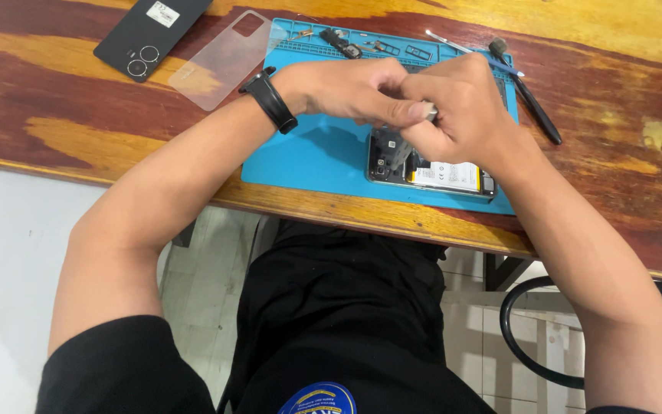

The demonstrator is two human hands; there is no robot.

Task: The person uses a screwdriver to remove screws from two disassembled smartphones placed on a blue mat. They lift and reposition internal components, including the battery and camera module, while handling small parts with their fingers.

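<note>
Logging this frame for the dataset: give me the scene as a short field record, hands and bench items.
surface: wooden table
mat: blue work mat
workpiece: opened phone, back off, lying on the mat
left hand: above the phone, fingertips against the right hand
right hand: pinches a small metal tool
far left: black back cover, clear case
far right: brush
wrist: black watch

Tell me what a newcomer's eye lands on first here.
First, the two hands meeting over the opened phone on the blue mat: the left hand and right hand pinch a small metal tool between them. Next, the black back cover and clear case lying on the wooden table at upper left. A black brush lies at the mat's right edge.
</note>
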